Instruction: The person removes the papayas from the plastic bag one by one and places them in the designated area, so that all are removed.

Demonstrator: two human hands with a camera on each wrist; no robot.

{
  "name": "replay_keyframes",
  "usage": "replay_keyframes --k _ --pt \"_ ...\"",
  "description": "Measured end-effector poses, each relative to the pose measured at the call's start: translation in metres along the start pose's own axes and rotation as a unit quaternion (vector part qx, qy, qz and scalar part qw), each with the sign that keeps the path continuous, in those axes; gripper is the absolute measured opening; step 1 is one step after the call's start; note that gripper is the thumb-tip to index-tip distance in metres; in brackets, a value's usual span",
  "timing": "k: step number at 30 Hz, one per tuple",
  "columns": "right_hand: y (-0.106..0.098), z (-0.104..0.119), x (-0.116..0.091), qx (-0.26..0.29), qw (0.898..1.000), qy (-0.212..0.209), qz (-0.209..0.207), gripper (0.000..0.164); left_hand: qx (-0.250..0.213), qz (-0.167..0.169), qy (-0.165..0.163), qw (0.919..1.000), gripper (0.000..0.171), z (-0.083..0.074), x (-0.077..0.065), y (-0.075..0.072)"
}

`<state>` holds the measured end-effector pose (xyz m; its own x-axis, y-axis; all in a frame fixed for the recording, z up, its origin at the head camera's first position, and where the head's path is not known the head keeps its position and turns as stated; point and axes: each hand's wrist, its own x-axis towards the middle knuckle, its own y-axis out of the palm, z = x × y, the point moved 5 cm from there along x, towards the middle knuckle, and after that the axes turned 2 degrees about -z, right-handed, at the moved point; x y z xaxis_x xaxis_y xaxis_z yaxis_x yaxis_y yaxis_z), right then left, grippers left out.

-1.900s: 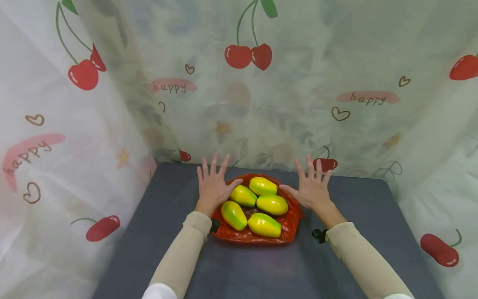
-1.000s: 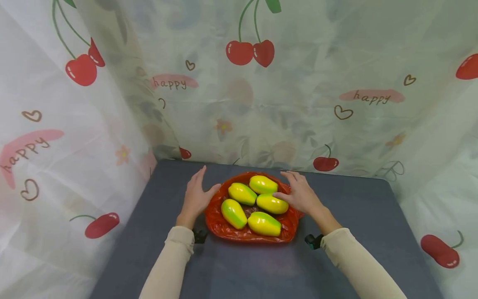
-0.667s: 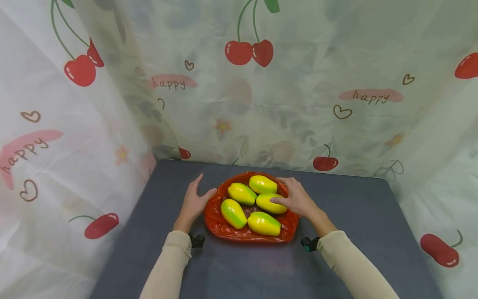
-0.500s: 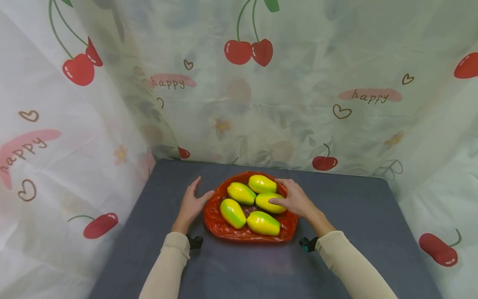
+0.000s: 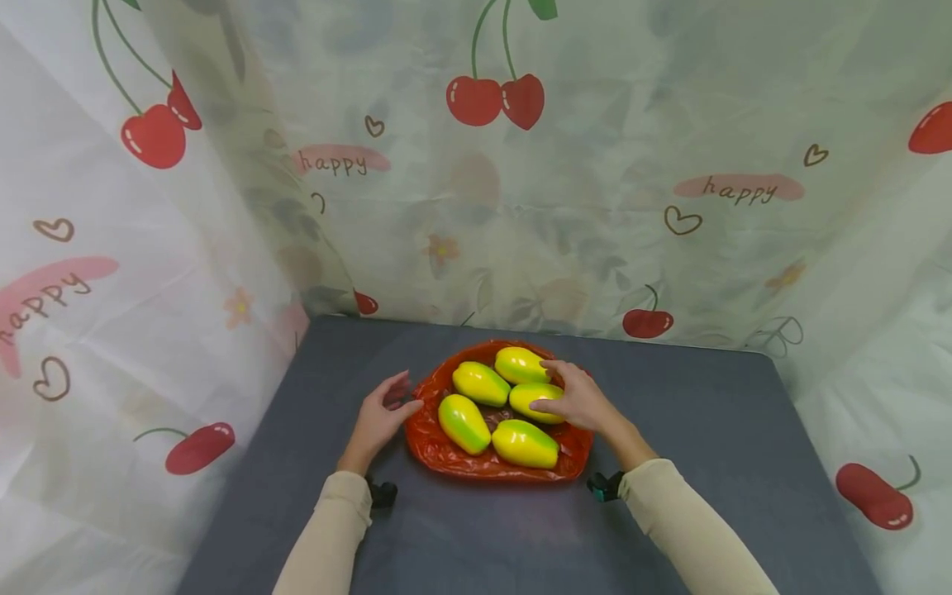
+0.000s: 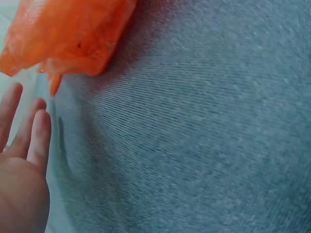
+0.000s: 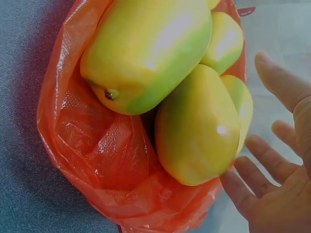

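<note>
Several shiny yellow-green fruits that look like papayas (image 5: 525, 445) lie in a spread-out red plastic bag (image 5: 439, 464) near the table's back. My left hand (image 5: 376, 423) hovers at the bag's left side, fingers slightly bent, thumb near the rim; whether it touches cannot be told. In the left wrist view its fingers (image 6: 41, 136) hold nothing and stand apart from the bag. On the right, my right hand (image 5: 583, 402) reaches over the rim, thumb and fingers spread at the right-hand papaya (image 5: 534, 402). The right wrist view has those fingers (image 7: 265, 155) beside a papaya (image 7: 197, 126), not wrapped round it.
A dark grey cloth-covered table (image 5: 491, 537) lies under the bag. Pale curtains printed with cherries (image 5: 476, 101) hang behind it and along both sides. A small black device (image 5: 383, 494) sits at the left wrist, another (image 5: 604, 486) at the right.
Both hands came down from above the bag's back, fingers spread, toward its sides. Lately the left fingers bent more and the right hand moved slightly inward. The papayas stayed put.
</note>
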<state>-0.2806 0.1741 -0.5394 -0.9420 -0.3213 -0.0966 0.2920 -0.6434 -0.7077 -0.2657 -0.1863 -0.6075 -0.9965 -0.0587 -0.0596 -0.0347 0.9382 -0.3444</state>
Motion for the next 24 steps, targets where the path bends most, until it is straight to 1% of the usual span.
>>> replay_keyframes --k 3,6,15,21,24 --pt "0.002 -0.001 0.001 0.000 1.000 -0.002 0.001 0.079 -0.027 0.010 0.001 0.9996 0.064 0.005 0.000 0.000" --pt "0.003 -0.001 0.001 -0.006 1.000 -0.005 0.002 0.077 -0.042 0.022 -0.001 0.9989 0.060 0.007 0.000 0.000" --pt "0.006 -0.005 0.005 -0.014 1.000 -0.008 0.003 0.070 -0.032 0.042 -0.021 0.9984 0.049 0.011 0.004 -0.002" --pt "0.012 -0.004 0.006 -0.026 0.999 -0.016 0.010 0.066 -0.045 0.047 -0.031 0.9974 0.045 0.018 0.002 -0.003" --pt "0.013 -0.003 0.005 -0.038 0.999 -0.017 0.015 0.063 -0.056 0.044 -0.044 0.9965 0.040 0.022 0.001 -0.004"
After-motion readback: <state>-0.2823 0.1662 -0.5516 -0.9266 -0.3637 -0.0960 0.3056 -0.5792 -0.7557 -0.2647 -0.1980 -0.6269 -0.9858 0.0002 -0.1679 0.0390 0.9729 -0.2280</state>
